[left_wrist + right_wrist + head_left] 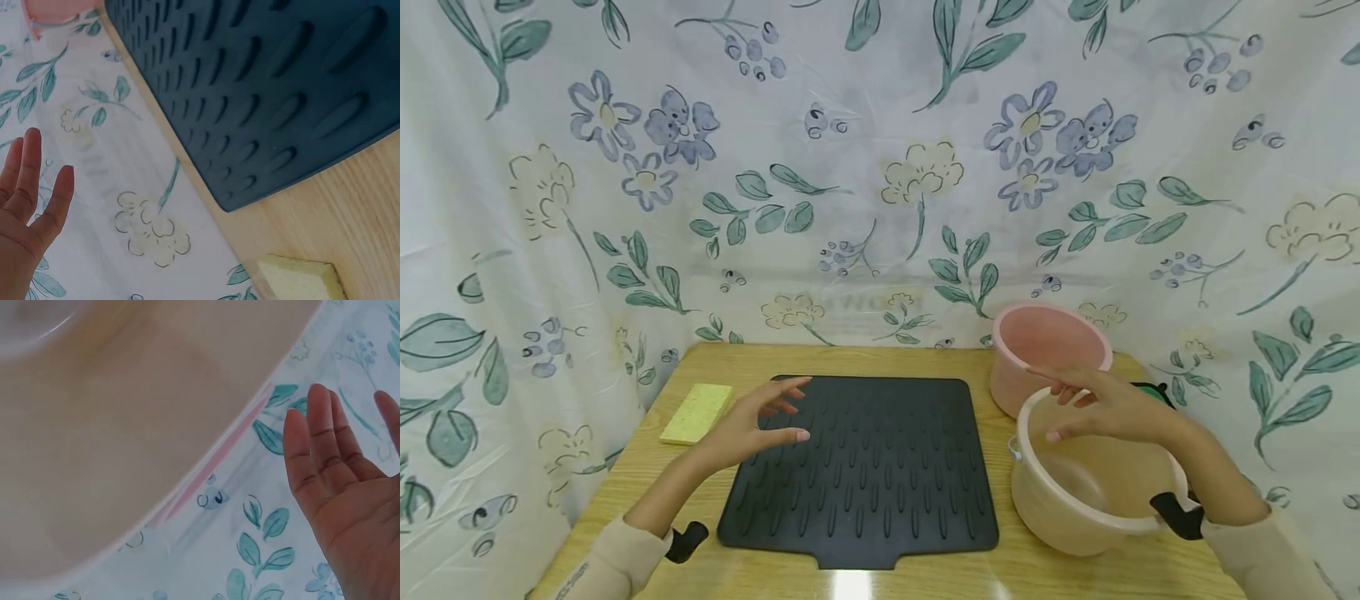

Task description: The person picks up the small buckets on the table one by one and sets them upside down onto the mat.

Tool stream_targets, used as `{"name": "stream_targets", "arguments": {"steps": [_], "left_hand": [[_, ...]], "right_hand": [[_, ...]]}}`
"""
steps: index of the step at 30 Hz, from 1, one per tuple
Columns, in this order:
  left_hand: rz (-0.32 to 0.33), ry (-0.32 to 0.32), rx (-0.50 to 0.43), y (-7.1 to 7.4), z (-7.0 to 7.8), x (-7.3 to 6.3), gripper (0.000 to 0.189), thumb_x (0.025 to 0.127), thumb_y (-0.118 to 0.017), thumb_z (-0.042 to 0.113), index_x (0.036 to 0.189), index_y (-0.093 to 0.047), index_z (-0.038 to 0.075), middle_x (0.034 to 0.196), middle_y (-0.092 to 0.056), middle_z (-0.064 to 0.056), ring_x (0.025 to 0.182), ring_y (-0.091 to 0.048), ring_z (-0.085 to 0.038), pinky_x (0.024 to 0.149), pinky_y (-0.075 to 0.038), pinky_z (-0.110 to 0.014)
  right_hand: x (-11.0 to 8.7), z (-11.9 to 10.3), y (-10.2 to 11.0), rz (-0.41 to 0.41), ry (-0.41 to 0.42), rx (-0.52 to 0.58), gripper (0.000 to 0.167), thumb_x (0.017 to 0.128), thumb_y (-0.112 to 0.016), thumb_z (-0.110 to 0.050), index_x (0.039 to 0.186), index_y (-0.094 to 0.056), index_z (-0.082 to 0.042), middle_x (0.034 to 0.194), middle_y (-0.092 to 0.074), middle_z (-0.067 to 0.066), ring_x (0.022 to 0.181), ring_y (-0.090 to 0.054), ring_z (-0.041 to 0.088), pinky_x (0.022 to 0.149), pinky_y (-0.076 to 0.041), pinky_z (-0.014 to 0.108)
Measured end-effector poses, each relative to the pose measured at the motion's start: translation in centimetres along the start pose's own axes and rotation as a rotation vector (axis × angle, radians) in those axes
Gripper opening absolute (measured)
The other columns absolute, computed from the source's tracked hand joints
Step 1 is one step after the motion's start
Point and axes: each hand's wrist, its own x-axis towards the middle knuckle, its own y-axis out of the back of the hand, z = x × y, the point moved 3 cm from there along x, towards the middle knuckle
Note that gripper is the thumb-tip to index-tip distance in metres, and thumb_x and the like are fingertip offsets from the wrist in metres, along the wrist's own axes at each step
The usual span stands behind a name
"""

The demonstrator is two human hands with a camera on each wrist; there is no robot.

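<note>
My left hand [748, 427] hovers over the left side of a dark ribbed mat [880, 483], fingers relaxed and parted from the thumb, holding nothing. My right hand [1101, 407] is above a cream bucket [1060, 517], its fingers loosely bent with nothing between them. In the right wrist view the palm [369, 519] shows beside the bucket's rim. A pink bucket [1011, 379] stands behind the cream one, partly hidden by it and by my right hand. Left of the mat lies a yellow sponge [696, 414], also seen at the bottom of the left wrist view.
A wooden table [775, 575] carries all these things. Behind it and at both sides hangs a flower-patterned curtain [865, 208]. A green item with a black edge [1152, 392] shows behind my right wrist, mostly hidden. The cream bucket has a handle joint [1015, 448] on its left.
</note>
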Motion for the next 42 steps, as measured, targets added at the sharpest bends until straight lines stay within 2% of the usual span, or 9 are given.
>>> {"name": "stream_targets", "arguments": {"steps": [6,12,19,25,28,34,38,42], "left_hand": [[0.006,-0.014,0.001,0.1,-0.1,-0.3,0.072,0.087,-0.077,0.024,0.150,-0.042,0.016,0.131,-0.058,-0.008,0.108,-0.063,-0.027,0.092,-0.047,-0.056],[0.014,-0.011,-0.002,0.1,-0.2,-0.8,0.071,0.086,-0.078,0.023,0.148,-0.045,0.013,0.128,-0.060,-0.007,0.106,-0.063,-0.026,0.091,-0.049,-0.054],[0.016,0.009,0.004,-0.5,-0.9,-1.4,0.073,0.085,-0.079,0.024,0.149,-0.044,0.017,0.125,-0.062,-0.007,0.105,-0.063,-0.021,0.090,-0.051,-0.045],[0.009,0.026,-0.026,-1.0,-1.3,-2.0,0.071,0.086,-0.078,0.024,0.148,-0.045,0.015,0.122,-0.062,-0.008,0.104,-0.062,-0.021,0.089,-0.050,-0.043],[0.004,0.040,-0.045,-1.2,-1.4,-2.3,0.070,0.087,-0.078,0.024,0.148,-0.045,0.014,0.122,-0.062,-0.009,0.104,-0.062,-0.020,0.089,-0.049,-0.043],[-0.003,0.065,-0.071,-1.8,-1.6,-2.9,0.068,0.087,-0.077,0.024,0.147,-0.046,0.015,0.122,-0.062,-0.004,0.104,-0.062,-0.019,0.089,-0.050,-0.036],[-0.009,0.060,-0.085,-2.1,-1.5,-3.2,0.068,0.086,-0.078,0.023,0.146,-0.047,0.014,0.122,-0.062,-0.005,0.104,-0.062,-0.020,0.089,-0.050,-0.033],[-0.018,0.061,-0.090,-2.4,-1.5,-3.4,0.067,0.086,-0.078,0.024,0.145,-0.048,0.012,0.121,-0.063,-0.005,0.103,-0.063,-0.022,0.088,-0.051,-0.033]], "right_hand": [[-1.0,-0.2,0.5,0.026,0.011,-0.021,0.078,0.081,-0.082,-0.028,0.148,-0.047,-0.011,0.111,-0.056,0.003,0.097,-0.057,0.006,0.087,-0.051,0.034],[-2.4,0.4,1.0,0.063,0.016,0.002,0.076,0.080,-0.083,-0.021,0.146,-0.049,-0.007,0.106,-0.054,0.005,0.091,-0.057,0.007,0.081,-0.051,0.029],[-4.0,2.1,1.1,0.072,-0.061,0.014,0.072,0.084,-0.080,-0.022,0.148,-0.047,-0.011,0.109,-0.057,0.004,0.092,-0.056,0.004,0.080,-0.049,0.027],[-4.9,2.9,0.8,0.064,-0.067,0.032,0.075,0.086,-0.078,-0.022,0.151,-0.043,-0.013,0.110,-0.056,0.005,0.092,-0.057,0.004,0.079,-0.052,0.026],[-5.3,3.1,0.8,0.067,-0.059,0.012,0.075,0.086,-0.077,-0.021,0.152,-0.041,-0.015,0.109,-0.056,0.006,0.092,-0.058,0.003,0.077,-0.053,0.026],[-6.4,3.9,0.8,0.102,-0.034,0.003,0.076,0.085,-0.077,-0.015,0.152,-0.041,-0.018,0.108,-0.057,0.002,0.091,-0.058,0.003,0.074,-0.053,0.027],[-7.2,4.6,0.7,0.124,-0.008,0.000,0.076,0.085,-0.076,-0.011,0.152,-0.041,-0.016,0.106,-0.057,-0.003,0.088,-0.058,0.005,0.071,-0.052,0.026],[-7.9,5.2,0.7,0.150,-0.001,0.017,0.076,0.085,-0.074,-0.006,0.152,-0.041,-0.016,0.105,-0.057,-0.002,0.085,-0.058,0.009,0.069,-0.051,0.025]]}}
